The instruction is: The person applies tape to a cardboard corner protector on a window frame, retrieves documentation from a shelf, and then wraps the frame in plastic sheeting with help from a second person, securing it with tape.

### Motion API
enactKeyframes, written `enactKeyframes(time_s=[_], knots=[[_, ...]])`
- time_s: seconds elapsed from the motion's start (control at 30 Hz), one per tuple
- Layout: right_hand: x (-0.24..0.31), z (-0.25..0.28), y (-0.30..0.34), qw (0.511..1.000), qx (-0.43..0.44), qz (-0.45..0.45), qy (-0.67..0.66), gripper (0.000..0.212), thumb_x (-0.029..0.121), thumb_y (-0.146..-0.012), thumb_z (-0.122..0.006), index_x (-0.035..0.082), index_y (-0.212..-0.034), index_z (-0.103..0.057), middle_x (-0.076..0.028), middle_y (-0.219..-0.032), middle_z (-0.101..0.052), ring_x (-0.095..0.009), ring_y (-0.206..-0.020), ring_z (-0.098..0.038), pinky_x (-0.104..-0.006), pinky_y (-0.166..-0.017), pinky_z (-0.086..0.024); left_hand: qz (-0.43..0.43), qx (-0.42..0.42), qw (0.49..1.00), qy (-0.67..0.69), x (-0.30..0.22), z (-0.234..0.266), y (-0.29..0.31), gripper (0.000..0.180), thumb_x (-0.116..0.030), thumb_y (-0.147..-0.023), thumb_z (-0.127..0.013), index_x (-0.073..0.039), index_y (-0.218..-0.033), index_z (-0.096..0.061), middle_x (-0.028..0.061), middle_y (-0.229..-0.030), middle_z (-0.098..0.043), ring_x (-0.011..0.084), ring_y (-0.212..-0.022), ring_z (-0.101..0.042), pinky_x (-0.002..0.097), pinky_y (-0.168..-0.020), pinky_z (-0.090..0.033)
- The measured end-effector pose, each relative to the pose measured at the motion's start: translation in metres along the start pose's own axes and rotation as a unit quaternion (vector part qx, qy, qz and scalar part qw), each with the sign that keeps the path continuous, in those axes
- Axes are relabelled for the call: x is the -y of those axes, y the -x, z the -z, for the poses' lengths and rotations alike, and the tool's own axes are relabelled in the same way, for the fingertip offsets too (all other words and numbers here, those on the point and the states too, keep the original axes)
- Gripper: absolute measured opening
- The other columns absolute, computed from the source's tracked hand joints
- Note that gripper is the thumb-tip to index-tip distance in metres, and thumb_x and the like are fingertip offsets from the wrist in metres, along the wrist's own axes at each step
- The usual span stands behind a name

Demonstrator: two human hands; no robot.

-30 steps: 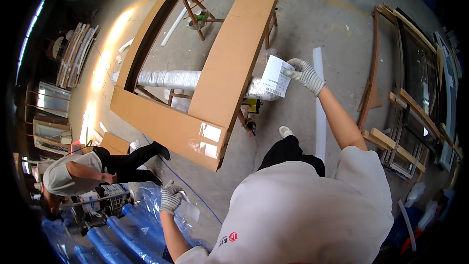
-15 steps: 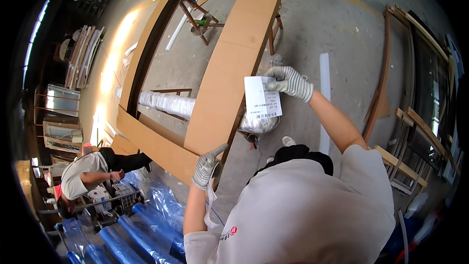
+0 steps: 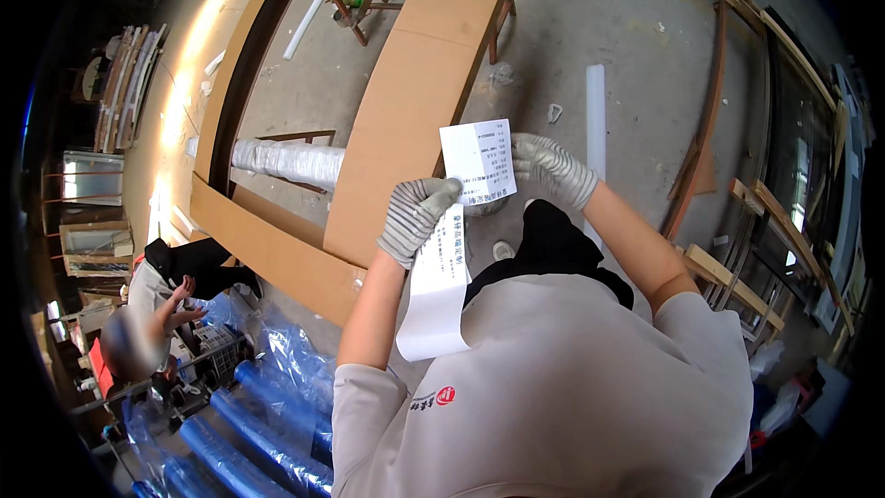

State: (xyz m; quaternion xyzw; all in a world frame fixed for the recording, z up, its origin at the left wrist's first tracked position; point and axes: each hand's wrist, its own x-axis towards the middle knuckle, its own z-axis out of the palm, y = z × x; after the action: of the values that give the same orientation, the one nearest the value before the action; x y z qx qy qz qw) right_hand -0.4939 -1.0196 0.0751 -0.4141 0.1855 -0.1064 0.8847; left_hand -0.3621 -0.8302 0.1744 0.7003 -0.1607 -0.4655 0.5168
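In front of me is a white printed label sheet [image 3: 477, 161], held between my two gloved hands. My right hand [image 3: 556, 171], in a grey-and-white striped glove, pinches its right edge. At its lower left corner are the closed fingertips of my left hand [image 3: 417, 219], gloved the same way. A longer white strip of printed labels [image 3: 435, 304] hangs from my left hand toward my shirt and curls at its lower end. Just beyond both hands lies a large frame wrapped in brown cardboard [image 3: 406, 101]; the label overlaps its right side in view.
The frame rests on foil-wrapped rolls [image 3: 290, 166] and a brown trestle [image 3: 355, 0]. Blue plastic-wrapped rolls [image 3: 263, 429] lie lower left, near another person [image 3: 152, 304]. A white foam strip [image 3: 595, 120] lies on the floor; wooden frames [image 3: 784, 120] lean at right.
My left hand has left the cardboard corner and come up to the label, bringing the label strip along. My right hand has turned the label slightly. The other person has shifted posture.
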Motion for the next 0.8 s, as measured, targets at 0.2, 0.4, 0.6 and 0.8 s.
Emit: enactKeyframes(time_s=[0.2, 0.4, 0.6, 0.8], knots=[[-0.001, 0.022, -0.041, 0.979, -0.070, -0.024, 0.187, 0.018, 0.014, -0.074, -0.067, -0.001, -0.081, -0.061, -0.003, -0.072, -0.061, -0.009, -0.063, -0.055, -0.0234, -0.059, -0.047, 0.016, -0.056, 0.990, -0.125, -0.004, -0.010, -0.050, 0.013, -0.009, -0.079, -0.060, 0.004, -0.076, -0.063, 0.0065, -0.066, -0.061, 0.0094, -0.055, -0.053, 0.0228, -0.049, -0.043], [0.063, 0.102, -0.126, 0.971, -0.183, 0.099, 0.119, 0.016, 0.013, -0.077, -0.064, 0.000, -0.083, -0.058, -0.001, -0.071, -0.059, -0.007, -0.061, -0.050, -0.0220, -0.056, -0.043, 0.005, -0.154, 0.974, -0.169, -0.037, -0.040, -0.103, 0.020, -0.014, -0.083, -0.056, 0.003, -0.081, -0.064, 0.0047, -0.066, -0.061, 0.0080, -0.055, -0.051, 0.0217, -0.051, -0.042], [0.099, 0.169, -0.217, 0.960, -0.199, 0.152, -0.123, 0.015, 0.015, -0.079, -0.063, 0.003, -0.086, -0.059, -0.002, -0.080, -0.060, -0.010, -0.076, -0.055, -0.0259, -0.070, -0.047, 0.066, -0.177, 0.973, -0.132, -0.066, -0.060, -0.128, 0.022, -0.015, -0.085, -0.055, 0.003, -0.080, -0.064, 0.0054, -0.067, -0.062, 0.0080, -0.058, -0.052, 0.0221, -0.053, -0.042], [0.084, 0.204, -0.312, 0.949, -0.258, 0.061, -0.169, 0.035, 0.032, -0.075, -0.068, 0.010, -0.100, -0.056, -0.004, -0.092, -0.060, -0.015, -0.078, -0.057, -0.0310, -0.064, -0.047, 0.076, -0.231, 0.961, -0.132, -0.066, -0.064, -0.118, 0.022, -0.016, -0.085, -0.055, 0.003, -0.081, -0.065, 0.0041, -0.066, -0.061, 0.0075, -0.055, -0.050, 0.0211, -0.052, -0.041]])
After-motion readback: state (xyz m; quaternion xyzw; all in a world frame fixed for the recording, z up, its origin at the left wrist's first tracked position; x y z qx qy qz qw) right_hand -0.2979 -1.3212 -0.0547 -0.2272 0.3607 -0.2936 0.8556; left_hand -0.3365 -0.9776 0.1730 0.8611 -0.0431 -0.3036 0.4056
